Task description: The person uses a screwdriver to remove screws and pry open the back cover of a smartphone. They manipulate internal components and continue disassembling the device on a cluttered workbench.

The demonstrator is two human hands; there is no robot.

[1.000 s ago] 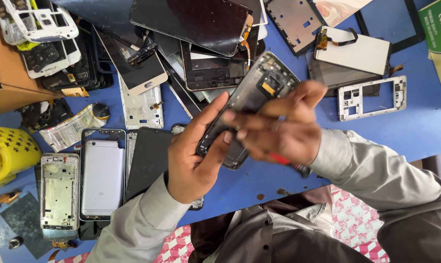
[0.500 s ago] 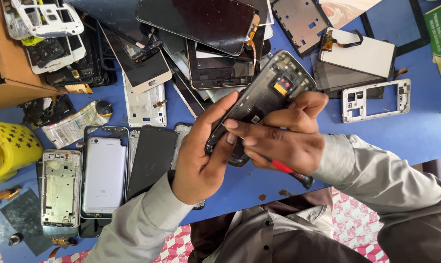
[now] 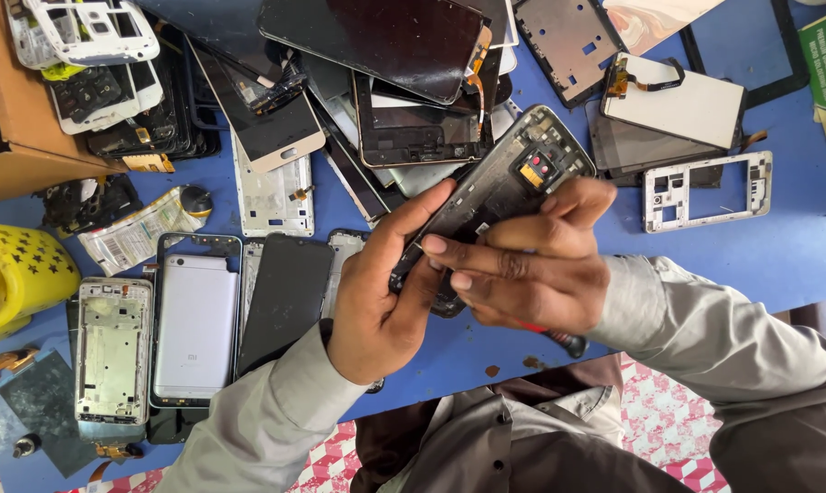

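Observation:
A dark opened phone body [image 3: 513,178] with a small red and yellow part near its top is held tilted above the blue table [image 3: 796,256]. My left hand [image 3: 381,292] grips its lower edge, thumb along the left side. My right hand [image 3: 531,265] lies across the phone's lower half, fingers pointing left, and holds a red-and-black handled tool [image 3: 559,338] whose tip is hidden under the fingers. Both sleeves are grey.
Phone parts cover the table: a heap of dark screens [image 3: 385,46] behind, a white frame [image 3: 705,187] at right, a silver phone back [image 3: 196,324], a black panel [image 3: 285,297] and a metal frame [image 3: 111,351] at left. A yellow basket [image 3: 11,278] and a cardboard box [image 3: 20,137] stand far left.
The phone body and both hands have shifted slightly up and right. My right fingers have slid further across the phone's lower half.

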